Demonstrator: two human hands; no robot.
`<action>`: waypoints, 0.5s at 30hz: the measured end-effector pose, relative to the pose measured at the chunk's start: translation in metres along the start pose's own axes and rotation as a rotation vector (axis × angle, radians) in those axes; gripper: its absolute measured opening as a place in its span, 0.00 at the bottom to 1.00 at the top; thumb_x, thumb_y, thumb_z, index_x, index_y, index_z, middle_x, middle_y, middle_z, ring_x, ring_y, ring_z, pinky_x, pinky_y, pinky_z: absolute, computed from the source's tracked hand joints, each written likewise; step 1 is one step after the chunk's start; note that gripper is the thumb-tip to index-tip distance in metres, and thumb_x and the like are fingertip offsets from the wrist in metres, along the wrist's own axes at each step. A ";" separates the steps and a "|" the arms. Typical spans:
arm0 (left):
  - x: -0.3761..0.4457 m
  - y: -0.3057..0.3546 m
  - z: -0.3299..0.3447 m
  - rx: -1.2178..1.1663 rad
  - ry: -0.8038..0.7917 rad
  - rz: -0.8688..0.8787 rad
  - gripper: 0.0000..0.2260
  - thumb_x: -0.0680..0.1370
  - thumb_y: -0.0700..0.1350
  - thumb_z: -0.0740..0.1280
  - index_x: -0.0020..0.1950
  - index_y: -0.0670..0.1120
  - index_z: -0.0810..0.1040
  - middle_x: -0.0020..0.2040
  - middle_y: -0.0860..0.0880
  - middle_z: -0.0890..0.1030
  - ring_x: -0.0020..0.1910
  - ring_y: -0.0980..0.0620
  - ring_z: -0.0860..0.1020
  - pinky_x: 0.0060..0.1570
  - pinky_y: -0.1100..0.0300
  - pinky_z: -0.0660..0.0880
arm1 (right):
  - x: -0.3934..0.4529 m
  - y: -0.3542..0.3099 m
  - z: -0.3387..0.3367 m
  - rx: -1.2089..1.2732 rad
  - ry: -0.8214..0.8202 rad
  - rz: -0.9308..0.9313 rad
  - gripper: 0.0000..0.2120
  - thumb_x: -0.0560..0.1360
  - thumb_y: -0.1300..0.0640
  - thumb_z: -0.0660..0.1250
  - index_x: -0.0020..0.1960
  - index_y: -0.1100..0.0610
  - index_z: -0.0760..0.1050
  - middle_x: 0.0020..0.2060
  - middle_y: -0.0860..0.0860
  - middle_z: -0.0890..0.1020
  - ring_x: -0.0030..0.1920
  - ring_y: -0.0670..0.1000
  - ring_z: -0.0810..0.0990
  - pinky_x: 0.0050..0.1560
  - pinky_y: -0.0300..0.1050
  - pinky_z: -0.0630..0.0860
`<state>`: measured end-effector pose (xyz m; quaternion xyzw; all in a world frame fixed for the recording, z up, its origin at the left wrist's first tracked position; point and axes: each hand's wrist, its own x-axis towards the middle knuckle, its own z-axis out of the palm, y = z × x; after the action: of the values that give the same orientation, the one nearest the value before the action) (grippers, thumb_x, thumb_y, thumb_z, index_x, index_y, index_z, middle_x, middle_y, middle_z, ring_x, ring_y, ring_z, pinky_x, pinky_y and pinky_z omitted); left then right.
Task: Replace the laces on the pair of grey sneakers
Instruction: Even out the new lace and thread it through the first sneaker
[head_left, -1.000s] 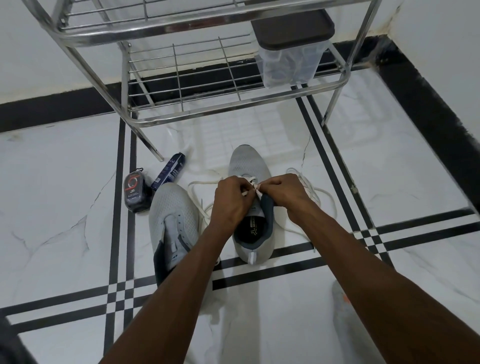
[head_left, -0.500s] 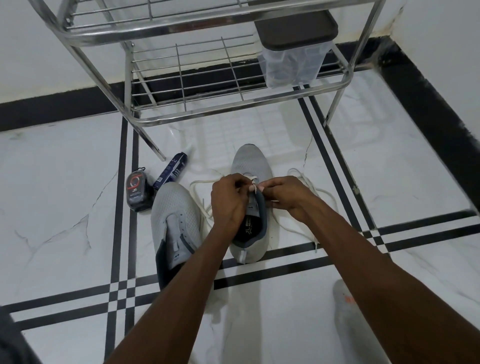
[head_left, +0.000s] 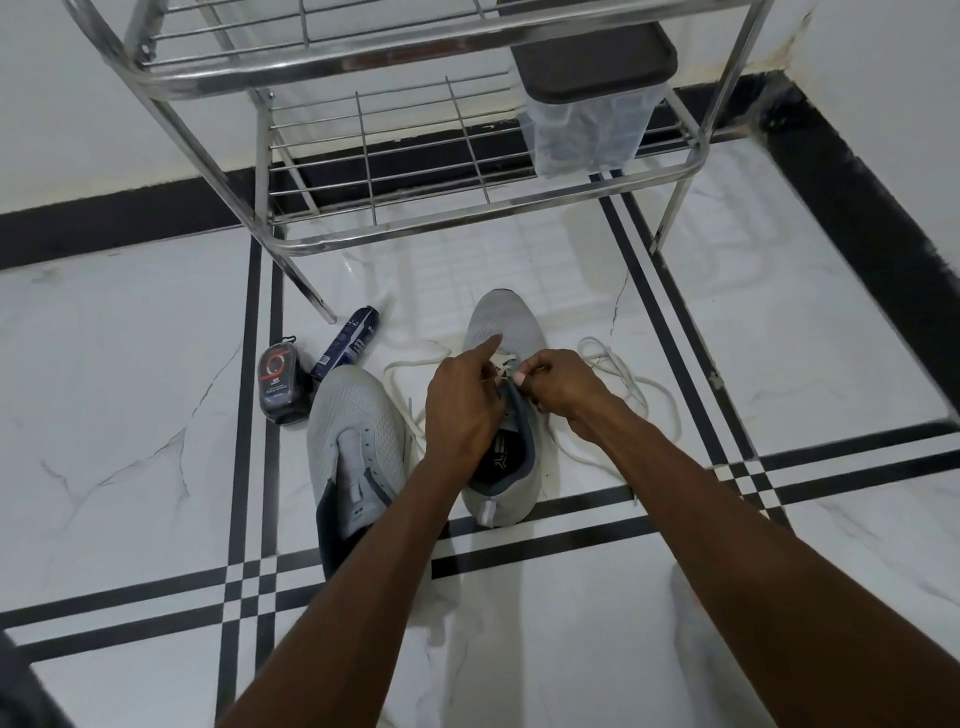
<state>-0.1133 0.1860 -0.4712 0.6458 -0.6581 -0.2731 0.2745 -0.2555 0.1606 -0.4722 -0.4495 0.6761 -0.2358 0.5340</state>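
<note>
Two grey sneakers stand on the white tiled floor. The right sneaker (head_left: 503, 332) points away from me, with a white lace (head_left: 631, 387) threaded low in its eyelets and trailing in loops on both sides. My right hand (head_left: 558, 382) pinches the lace at the sneaker's tongue. My left hand (head_left: 465, 400) hovers over the same spot with its forefinger stretched out toward the toe; whether its other fingers hold the lace is hidden. The left sneaker (head_left: 356, 441) lies beside it without a lace, partly under my left forearm.
A steel wire rack (head_left: 395, 228) stands just behind the sneakers, with a clear box with a dark lid (head_left: 589, 93) on its shelf. A small dark polish container (head_left: 278, 382) and a blue tube (head_left: 348, 340) lie left of the sneakers. Walls close off the back and right.
My left hand has loosened from the lace and its forefinger now points forward over the toe. My right hand stays pinched on the lace at the tongue.
</note>
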 end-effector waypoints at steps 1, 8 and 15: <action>0.001 0.001 0.000 0.017 0.001 0.006 0.26 0.76 0.36 0.70 0.74 0.49 0.75 0.51 0.49 0.85 0.51 0.50 0.82 0.51 0.63 0.72 | 0.000 0.001 0.000 -0.003 0.007 0.005 0.11 0.78 0.59 0.71 0.37 0.52 0.77 0.35 0.49 0.79 0.38 0.48 0.77 0.45 0.47 0.75; 0.004 -0.001 0.001 0.017 -0.092 0.110 0.32 0.73 0.31 0.66 0.77 0.46 0.68 0.46 0.45 0.84 0.46 0.47 0.77 0.46 0.58 0.71 | -0.001 -0.004 0.004 -0.026 -0.043 0.049 0.10 0.81 0.59 0.66 0.42 0.57 0.80 0.34 0.50 0.78 0.34 0.45 0.74 0.35 0.37 0.69; -0.012 0.008 -0.006 0.082 0.270 0.012 0.05 0.80 0.48 0.66 0.50 0.47 0.77 0.45 0.52 0.79 0.49 0.51 0.73 0.49 0.56 0.71 | 0.002 -0.004 0.002 -0.155 -0.003 0.023 0.09 0.70 0.58 0.63 0.38 0.62 0.79 0.35 0.59 0.80 0.38 0.58 0.79 0.47 0.61 0.81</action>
<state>-0.1147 0.1984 -0.4610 0.6832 -0.6298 -0.1549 0.3356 -0.2520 0.1568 -0.4707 -0.4821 0.6967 -0.1759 0.5012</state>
